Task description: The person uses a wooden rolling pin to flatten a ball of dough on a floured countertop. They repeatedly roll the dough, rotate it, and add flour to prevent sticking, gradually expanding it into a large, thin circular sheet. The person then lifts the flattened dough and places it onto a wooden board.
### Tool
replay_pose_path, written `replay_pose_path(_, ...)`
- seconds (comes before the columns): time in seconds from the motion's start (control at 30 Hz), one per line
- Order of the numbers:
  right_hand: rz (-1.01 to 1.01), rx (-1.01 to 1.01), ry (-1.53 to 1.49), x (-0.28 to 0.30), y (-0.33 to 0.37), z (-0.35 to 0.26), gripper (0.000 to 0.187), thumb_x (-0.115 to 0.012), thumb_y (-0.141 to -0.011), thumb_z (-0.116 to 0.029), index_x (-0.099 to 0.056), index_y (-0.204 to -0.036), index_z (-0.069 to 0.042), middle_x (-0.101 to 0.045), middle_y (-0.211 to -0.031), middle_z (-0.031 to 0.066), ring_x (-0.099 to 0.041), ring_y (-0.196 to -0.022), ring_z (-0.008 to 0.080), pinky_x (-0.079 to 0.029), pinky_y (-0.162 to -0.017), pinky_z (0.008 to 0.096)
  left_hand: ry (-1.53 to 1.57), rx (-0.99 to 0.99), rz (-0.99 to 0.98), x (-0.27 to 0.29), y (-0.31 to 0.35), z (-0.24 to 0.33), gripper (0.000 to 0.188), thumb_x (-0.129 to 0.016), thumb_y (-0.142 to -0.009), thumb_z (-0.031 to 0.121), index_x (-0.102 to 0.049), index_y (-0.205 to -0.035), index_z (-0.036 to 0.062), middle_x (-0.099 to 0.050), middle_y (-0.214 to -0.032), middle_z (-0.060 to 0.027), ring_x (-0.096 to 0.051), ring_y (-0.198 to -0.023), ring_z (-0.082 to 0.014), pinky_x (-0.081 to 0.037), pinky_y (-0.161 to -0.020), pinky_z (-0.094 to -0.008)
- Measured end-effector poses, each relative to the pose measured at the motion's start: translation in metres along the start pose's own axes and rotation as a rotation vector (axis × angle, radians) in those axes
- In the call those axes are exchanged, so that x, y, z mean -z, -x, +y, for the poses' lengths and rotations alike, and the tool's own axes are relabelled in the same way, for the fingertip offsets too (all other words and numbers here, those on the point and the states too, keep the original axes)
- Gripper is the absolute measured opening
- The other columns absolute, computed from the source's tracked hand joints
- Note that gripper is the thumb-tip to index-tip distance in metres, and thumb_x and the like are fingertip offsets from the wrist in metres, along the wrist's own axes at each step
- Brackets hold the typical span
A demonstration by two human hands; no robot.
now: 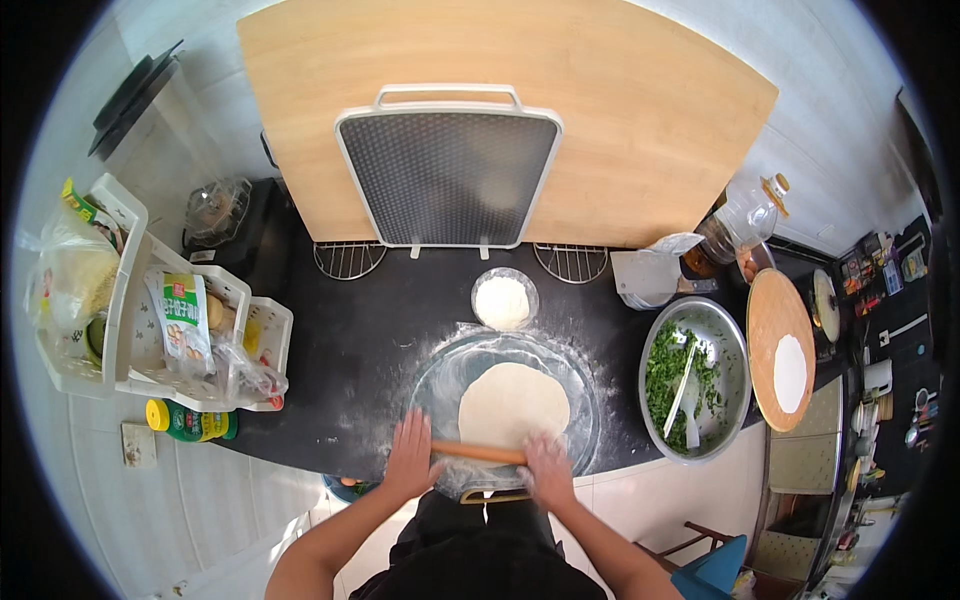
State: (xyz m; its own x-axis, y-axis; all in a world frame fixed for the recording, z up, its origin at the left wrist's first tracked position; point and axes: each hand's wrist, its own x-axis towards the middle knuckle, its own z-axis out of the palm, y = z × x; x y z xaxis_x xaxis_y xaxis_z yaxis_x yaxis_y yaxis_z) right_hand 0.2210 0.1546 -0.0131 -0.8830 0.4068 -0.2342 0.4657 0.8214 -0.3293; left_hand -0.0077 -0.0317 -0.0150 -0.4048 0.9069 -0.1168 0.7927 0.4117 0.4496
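A wooden rolling pin [478, 453] lies across the near edge of a round, flat sheet of dough [515, 405]. My left hand [408, 458] is at the pin's left end, fingers stretched forward, with the pin running in between thumb and forefinger. Over the right end is my right hand [548, 470], slightly blurred, its fingers bent on the pin. The dough rests on a floured, see-through round board or mat [437, 385] at the counter's front edge. Behind it stands a small bowl of white flour [502, 301].
Right of the dough, a steel bowl [740, 385] holds chopped greens, chopsticks and a white spatula. Beyond it is a round wooden board [768, 340] with a white disc. White baskets [135, 375] of packets stand left. A framed dark board [455, 175] leans behind.
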Motion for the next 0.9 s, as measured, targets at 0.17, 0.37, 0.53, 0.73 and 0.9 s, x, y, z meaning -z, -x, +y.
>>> replay_pose_path(0.17,0.428,-0.186,-0.052,0.026,-0.083,0.035,0.065,-0.058,-0.09,-0.027,-0.034,-0.144,0.001,-0.031,-0.152,0.0201,-0.024,-0.143,0.0357,-0.016,-0.117,0.0523,-0.087,0.052,0.203,0.016,-0.11,0.01,0.084,-0.059,-0.087,0.041,-0.025,-0.144,-0.0114,-0.018,-0.154,-0.0294,-0.016,-0.145,-0.0406,-0.012,-0.116,-0.0543)
replay_pose_path(0.37,0.226,-0.072,-0.014,0.007,-0.036,0.051,0.066,-0.06,-0.087,-0.027,-0.036,-0.143,-0.001,-0.032,-0.152,0.0204,-0.027,-0.142,0.0366,-0.02,-0.115,0.0533,-0.042,0.044,-0.015,-0.01,-0.046,0.039,0.084,-0.057,-0.088,0.044,-0.025,-0.144,-0.0107,-0.019,-0.153,-0.03,-0.016,-0.145,-0.0402,-0.013,-0.116,-0.0546)
replay_pose_path(0.53,0.278,-0.166,-0.09,-0.005,0.025,0.041,0.063,-0.06,-0.087,-0.028,-0.039,-0.14,0.0,-0.033,-0.151,0.0214,-0.028,-0.141,0.04,-0.017,-0.114,0.058,-0.07,-0.108,-0.274,-0.009,-0.011,0.043,0.084,-0.055,-0.088,0.048,-0.025,-0.147,-0.0048,-0.02,-0.156,-0.0235,-0.017,-0.145,-0.0384,-0.014,-0.116,-0.0544)
replay_pose_path(0.73,0.358,-0.064,0.024,0.049,-0.099,0.078,0.065,-0.059,-0.089,-0.029,-0.037,-0.142,0.0,-0.032,-0.152,0.0186,-0.027,-0.142,0.0352,-0.017,-0.116,0.0533,-0.143,0.095,0.176,-0.007,-0.129,0.053,0.083,-0.058,-0.088,0.042,-0.024,-0.147,-0.0056,-0.019,-0.156,-0.0229,-0.016,-0.145,-0.0375,-0.012,-0.116,-0.0544)
replay_pose_path(0.9,0.175,0.063,0.007,0.043,-0.062,0.1,0.067,-0.059,-0.089,-0.031,-0.034,-0.144,0.0,-0.031,-0.152,0.0188,-0.027,-0.142,0.0358,-0.017,-0.116,0.0538,-0.051,0.114,0.141,-0.044,-0.067,0.082,0.086,-0.064,-0.085,0.04,-0.025,-0.145,-0.0088,-0.016,-0.154,-0.0284,-0.014,-0.145,-0.0414,-0.012,-0.116,-0.0562)
